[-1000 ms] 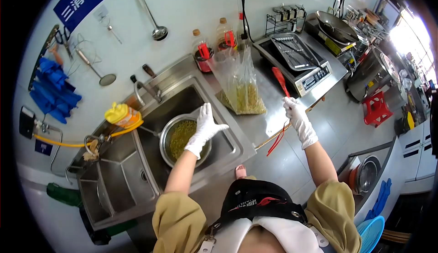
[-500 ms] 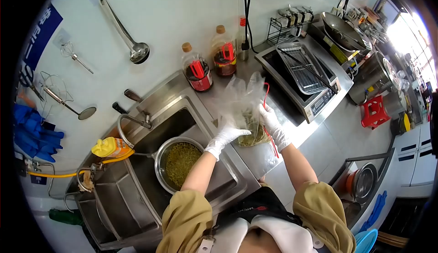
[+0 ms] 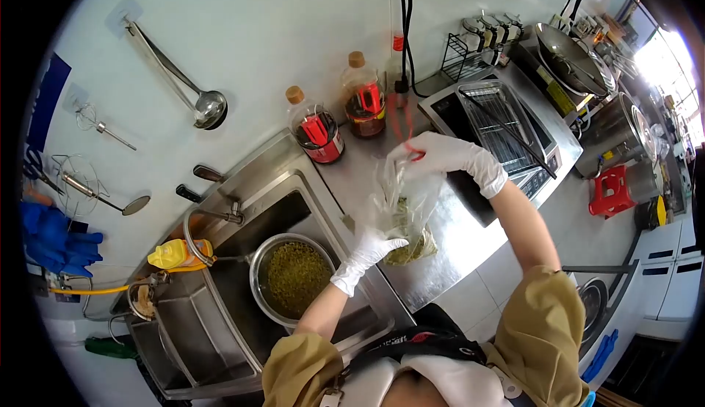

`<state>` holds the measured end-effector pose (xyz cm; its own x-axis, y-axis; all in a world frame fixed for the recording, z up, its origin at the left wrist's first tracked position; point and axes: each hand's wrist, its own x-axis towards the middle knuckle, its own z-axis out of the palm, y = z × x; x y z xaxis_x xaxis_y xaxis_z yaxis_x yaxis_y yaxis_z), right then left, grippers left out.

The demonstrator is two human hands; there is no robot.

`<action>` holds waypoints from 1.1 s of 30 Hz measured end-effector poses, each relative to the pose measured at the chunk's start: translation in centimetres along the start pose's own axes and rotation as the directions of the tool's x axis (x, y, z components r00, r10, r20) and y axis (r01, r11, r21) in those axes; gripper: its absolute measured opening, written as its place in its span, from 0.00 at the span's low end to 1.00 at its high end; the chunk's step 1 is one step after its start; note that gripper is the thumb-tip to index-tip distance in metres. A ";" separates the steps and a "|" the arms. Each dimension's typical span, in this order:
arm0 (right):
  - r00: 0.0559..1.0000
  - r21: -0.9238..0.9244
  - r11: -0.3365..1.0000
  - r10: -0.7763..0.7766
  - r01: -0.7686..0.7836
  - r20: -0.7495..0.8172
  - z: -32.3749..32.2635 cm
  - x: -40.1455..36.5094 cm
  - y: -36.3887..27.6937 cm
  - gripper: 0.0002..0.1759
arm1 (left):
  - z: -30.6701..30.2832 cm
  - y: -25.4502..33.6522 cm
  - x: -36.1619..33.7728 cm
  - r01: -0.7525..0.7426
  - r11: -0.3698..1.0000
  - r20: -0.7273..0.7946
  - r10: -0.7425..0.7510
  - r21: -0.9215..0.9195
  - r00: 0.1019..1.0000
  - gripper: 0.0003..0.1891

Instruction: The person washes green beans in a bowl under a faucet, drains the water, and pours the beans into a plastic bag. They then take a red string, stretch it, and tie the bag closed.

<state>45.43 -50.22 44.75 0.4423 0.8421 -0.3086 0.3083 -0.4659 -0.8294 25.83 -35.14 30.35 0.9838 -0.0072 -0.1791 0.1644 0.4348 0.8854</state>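
A clear plastic bag [image 3: 420, 216] with dried green herbs in its bottom stands on the steel counter. My left hand [image 3: 373, 251], in a white glove, grips the bag's left side low down, its thumb pointing right. Over the bag's top is my right hand [image 3: 448, 156], gloved too, its fingers closed on a red string [image 3: 400, 124] by the gathered plastic. Part of the string shows as a blurred loop above the fingers. In the sink to the left, a steel strainer bowl [image 3: 257, 283] holds small green beans or grains.
Two sauce bottles [image 3: 316, 129] with red pumps stand behind the bag. At right, a wire rack tray [image 3: 507, 124] lies on an induction cooker [image 3: 540, 161]. The sink [image 3: 294, 179] has a faucet [image 3: 220, 216] and a yellow bottle [image 3: 176, 254]. A ladle [image 3: 209, 106] hangs on the wall.
My right hand has moved up from the bag's right side to its top, bringing the red string with it. The bag's upper part is now gathered. My left hand stays low on the bag.
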 end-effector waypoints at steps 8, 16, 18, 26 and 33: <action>0.960 -0.648 0.756 -0.101 -0.097 -0.261 2.3 -0.3 -2.3 0.13 | -4.1 -4.2 2.0 -0.193 0.784 0.120 0.151 0.590 0.981 0.55; 0.867 0.287 0.951 0.235 -0.112 -0.440 3.6 -3.3 -0.7 0.14 | -1.0 -1.5 2.2 -0.242 0.714 0.153 0.188 0.657 0.970 0.59; 0.861 0.385 0.923 0.212 -0.021 -0.463 5.8 -3.0 -1.1 0.14 | 1.1 -1.2 2.3 -0.317 0.729 0.310 0.151 0.606 0.939 0.53; 0.950 0.193 0.979 0.002 0.061 -0.314 6.1 -3.4 -0.2 0.17 | 0.0 -7.0 3.6 -0.329 0.692 -0.002 0.431 0.642 0.902 0.22; 0.906 0.502 0.852 0.087 0.148 -0.415 8.1 -6.2 9.0 0.36 | 1.0 -3.2 2.7 -0.442 0.639 0.030 0.548 0.629 0.836 0.12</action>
<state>38.67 -57.41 35.38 0.7768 0.6096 -0.1582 -0.0942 -0.1359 -0.9862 28.06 -37.43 27.46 0.9147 0.2049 0.3485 -0.2846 -0.2857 0.9151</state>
